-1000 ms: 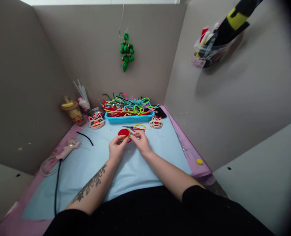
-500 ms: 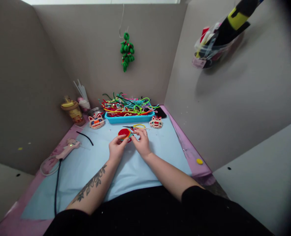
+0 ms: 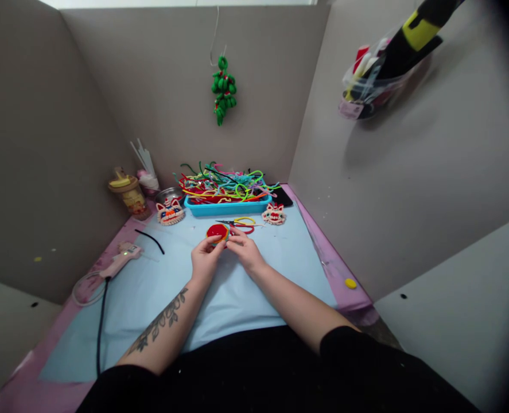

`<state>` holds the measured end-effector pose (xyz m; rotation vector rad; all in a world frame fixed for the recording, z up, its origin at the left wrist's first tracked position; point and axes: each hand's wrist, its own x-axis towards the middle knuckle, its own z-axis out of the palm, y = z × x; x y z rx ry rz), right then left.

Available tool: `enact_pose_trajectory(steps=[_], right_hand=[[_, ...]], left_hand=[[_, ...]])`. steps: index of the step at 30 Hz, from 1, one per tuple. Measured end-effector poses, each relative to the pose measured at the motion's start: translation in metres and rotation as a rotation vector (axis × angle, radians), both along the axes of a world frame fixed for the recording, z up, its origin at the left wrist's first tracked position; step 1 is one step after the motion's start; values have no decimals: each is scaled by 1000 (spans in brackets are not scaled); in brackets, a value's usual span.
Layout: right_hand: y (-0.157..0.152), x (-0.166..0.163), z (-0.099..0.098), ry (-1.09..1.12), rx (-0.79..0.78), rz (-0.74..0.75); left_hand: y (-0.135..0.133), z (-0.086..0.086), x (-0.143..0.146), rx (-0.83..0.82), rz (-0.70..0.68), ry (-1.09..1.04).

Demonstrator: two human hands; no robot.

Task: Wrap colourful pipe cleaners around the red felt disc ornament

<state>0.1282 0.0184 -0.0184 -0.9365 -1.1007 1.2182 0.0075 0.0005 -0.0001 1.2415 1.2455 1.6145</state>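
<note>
Between my hands is a small round pipe-cleaner piece (image 3: 217, 230), red in the middle with an orange and teal rim. My left hand (image 3: 205, 256) grips its near left side, thumb on top. At the right rim, the fingers of my right hand (image 3: 245, 250) are closed on the edge of the same piece. Just beyond them lie scissors (image 3: 244, 223) with yellow and red handles, partly behind my right fingers. The blue mat (image 3: 280, 269) is beneath both hands.
A blue tray (image 3: 228, 210) heaped with colourful pipe cleaners stands at the back, with lion-face pieces (image 3: 170, 213) (image 3: 274, 214) on either side. A glue gun (image 3: 123, 259) and a black strip (image 3: 150, 241) lie left. A drink cup (image 3: 130, 195) stands back left; a pen holder (image 3: 370, 86) hangs right.
My right hand has lowered slightly and its fingers have flattened against the round piece's right edge, uncovering more of the scissors' red handle. My left hand keeps its hold.
</note>
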Motion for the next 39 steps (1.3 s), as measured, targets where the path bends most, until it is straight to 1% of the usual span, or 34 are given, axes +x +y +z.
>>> enact_pose_trajectory(steps=[3, 9, 17, 21, 23, 24, 27, 29, 30, 31, 33, 35, 39], right_hand=[[3, -1, -2, 56, -49, 5], [7, 2, -6, 40, -66, -28], [12, 2, -9, 36, -66, 19], [13, 8, -5, -13, -36, 28], [10, 12, 0, -81, 13, -4], [8, 14, 3, -147, 65, -43], [0, 18, 10, -480, 343, -191], [-4, 17, 12, -675, 512, -233], [-6, 16, 12, -740, 561, -240], [-7, 14, 12, -787, 588, -251], [-8, 12, 10, -838, 592, -288], [-9, 10, 9, -855, 568, -313], [-8, 6, 6, -815, 482, -300]], left_hand=[[1, 0, 0, -1, -36, -6], [6, -6, -3, -19, -110, -28], [5, -5, -2, -53, -138, -59], [4, -3, -3, -71, -137, -84], [4, -2, -4, -82, -121, -104], [5, -2, -4, -89, -111, -117], [9, -4, -6, -111, -79, -165], [11, -6, -7, -129, -71, -195], [13, -8, -7, -137, -72, -207], [13, -9, -7, -144, -75, -214], [14, -10, -7, -150, -83, -220], [13, -10, -6, -146, -88, -217], [10, -6, -4, -131, -93, -192]])
